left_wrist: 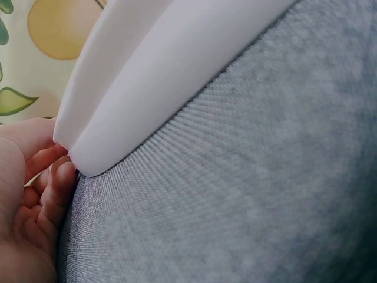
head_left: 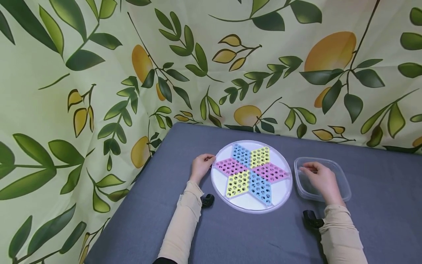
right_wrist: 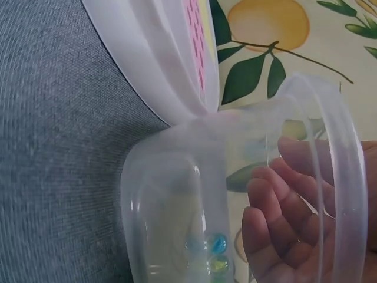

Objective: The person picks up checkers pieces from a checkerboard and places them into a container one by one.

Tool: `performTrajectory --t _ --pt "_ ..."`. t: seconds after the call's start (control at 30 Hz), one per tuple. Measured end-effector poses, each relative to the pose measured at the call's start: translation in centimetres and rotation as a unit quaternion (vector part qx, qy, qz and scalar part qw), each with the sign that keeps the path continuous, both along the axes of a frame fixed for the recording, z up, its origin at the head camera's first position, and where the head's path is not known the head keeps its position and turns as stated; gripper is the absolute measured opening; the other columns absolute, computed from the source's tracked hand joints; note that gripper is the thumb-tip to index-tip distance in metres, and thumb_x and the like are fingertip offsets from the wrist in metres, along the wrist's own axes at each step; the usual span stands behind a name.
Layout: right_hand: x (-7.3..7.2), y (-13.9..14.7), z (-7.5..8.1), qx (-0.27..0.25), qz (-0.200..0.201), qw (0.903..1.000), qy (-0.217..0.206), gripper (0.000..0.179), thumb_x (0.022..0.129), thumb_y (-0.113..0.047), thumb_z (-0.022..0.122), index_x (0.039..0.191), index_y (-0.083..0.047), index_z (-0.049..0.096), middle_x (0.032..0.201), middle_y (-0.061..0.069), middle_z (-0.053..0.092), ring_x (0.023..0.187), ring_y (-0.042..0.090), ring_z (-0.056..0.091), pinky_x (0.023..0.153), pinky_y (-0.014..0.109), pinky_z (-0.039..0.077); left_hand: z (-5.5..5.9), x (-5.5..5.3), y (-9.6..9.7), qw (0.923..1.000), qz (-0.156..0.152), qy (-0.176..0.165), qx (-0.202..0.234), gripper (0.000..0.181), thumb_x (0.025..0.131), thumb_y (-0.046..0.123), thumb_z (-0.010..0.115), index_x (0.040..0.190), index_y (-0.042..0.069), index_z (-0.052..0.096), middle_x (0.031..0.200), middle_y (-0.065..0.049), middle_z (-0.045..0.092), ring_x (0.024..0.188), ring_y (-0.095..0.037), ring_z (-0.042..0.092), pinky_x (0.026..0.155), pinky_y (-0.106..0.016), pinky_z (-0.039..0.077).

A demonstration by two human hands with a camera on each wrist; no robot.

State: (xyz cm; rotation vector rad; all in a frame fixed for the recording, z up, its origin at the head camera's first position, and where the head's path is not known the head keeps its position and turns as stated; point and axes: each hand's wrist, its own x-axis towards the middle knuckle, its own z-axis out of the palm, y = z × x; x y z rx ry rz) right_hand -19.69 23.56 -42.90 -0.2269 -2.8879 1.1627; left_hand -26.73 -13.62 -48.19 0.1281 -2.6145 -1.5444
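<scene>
**Hands at board and marble tub**

While the left hand (head_left: 202,165) is resting at the left rim of the round game board (head_left: 220,187), w/ fingers curling against the white edge and touching it, the right hand (head_left: 319,178) is sitting inside the clear plastic tub (head_left: 343,183) just right of the board. Its fingers are bending loosely down toward the bottom; whether they are pinching anything I can't tell.

Marbles (right_wrist: 215,243) are lying at the tub's bottom in the right wrist view: small glass balls, one bluish, one greenish-yellow, prob. more behind the hazy wall. They are looking hard, smooth, heavy for their size, and I'd judge them slippery and quick to roll, so a fingertip pinch from above, one at a time, is looking like the best hold. The tub itself is thin, rounded at the corners, flexible-looking, light enough to slide if pushed.

The board is a stiff white plastic disc w/ a raised lip, carrying a six-point star of pink, yellow and blue panels, each dotted w/ round holes. No marbles are showing in the holes from the head view.

Both are sitting on a table (head_left: 379,234) covered in grey woven cloth, prob. grippy. A lemon-and-leaf print curtain (head_left: 99,73) is hanging behind.
</scene>
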Motion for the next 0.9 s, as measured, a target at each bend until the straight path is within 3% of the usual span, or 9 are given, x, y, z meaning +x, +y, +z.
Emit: performTrajectory --t 0.17,0.27,0.43,0.5,0.6,0.8,0.9 --pt "0.4 0.9 -0.2 0.006 -0.018 0.9995 0.024 0.046 0.095 -0.037 0.048 0.117 0.002 0.058 0.105 0.023 0.06 0.091 0.029 0.055 0.065 0.028 0.039 -0.2 0.0 0.2 1.0 -0.003 0.001 0.002 0.022 0.089 0.023 0.062 0.1 0.006 0.071 0.087 -0.012 0.067 0.072 -0.013 0.059 0.065 -0.024 0.052" --pt "0.7 1.7 -0.9 -0.005 -0.045 0.9983 0.035 0.05 0.093 -0.044 0.048 0.116 0.0 0.059 0.098 0.016 0.063 0.082 0.017 0.055 0.062 0.027 0.039 -0.3 0.1 0.3 1.0 -0.004 0.003 0.002 0.022 0.088 0.022 0.063 0.1 0.005 0.071 0.086 -0.012 0.067 0.072 -0.013 0.059 0.065 -0.024 0.052" --pt "0.8 2.7 -1.9 -0.019 -0.094 0.9937 0.059 0.054 0.088 -0.056 0.049 0.111 -0.009 0.062 0.078 -0.013 0.06 0.069 -0.006 0.049 0.055 0.026 0.041 -0.2 -0.2 0.2 0.9999 -0.008 0.002 0.007 0.022 0.088 0.022 0.063 0.1 0.005 0.071 0.086 -0.012 0.067 0.071 -0.011 0.058 0.065 -0.023 0.051" --pt "1.0 2.5 -1.3 -0.028 -0.103 0.9919 0.069 0.052 0.088 -0.056 0.049 0.11 -0.011 0.063 0.074 -0.022 0.054 0.066 -0.011 0.047 0.054 0.023 0.041 -0.2 -0.5 0.1 0.9996 -0.011 -0.005 0.026 0.023 0.089 0.021 0.062 0.101 0.004 0.071 0.087 -0.013 0.067 0.071 -0.01 0.058 0.065 -0.023 0.051" --pt "1.7 1.9 0.3 -0.055 -0.102 0.9907 0.071 0.051 0.089 -0.052 0.051 0.114 -0.009 0.062 0.077 -0.023 0.052 0.069 -0.01 0.047 0.056 0.022 0.041 -0.2 -0.9 -0.3 0.9985 -0.02 -0.019 0.047 0.024 0.089 0.021 0.061 0.103 0.004 0.07 0.09 -0.014 0.067 0.071 -0.01 0.058 0.065 -0.023 0.052" --pt "3.4 1.1 2.3 -0.057 -0.108 0.9899 0.071 0.05 0.091 -0.049 0.05 0.118 -0.007 0.06 0.075 -0.03 0.049 0.069 -0.008 0.047 0.056 0.02 0.04 -0.9 0.0 -1.0 0.9964 -0.031 -0.061 0.049 0.026 0.091 0.022 0.059 0.106 0.003 0.068 0.093 -0.014 0.068 0.069 -0.008 0.058 0.063 -0.022 0.05" --pt "3.7 1.0 2.9 -0.059 -0.114 0.9889 0.074 0.05 0.091 -0.049 0.05 0.118 -0.008 0.06 0.074 -0.031 0.048 0.069 -0.008 0.047 0.056 0.02 0.04 -0.9 0.3 -1.2 0.9956 -0.036 -0.065 0.056 0.026 0.091 0.021 0.058 0.107 0.001 0.067 0.091 -0.014 0.067 0.065 -0.007 0.055 0.061 -0.021 0.049"
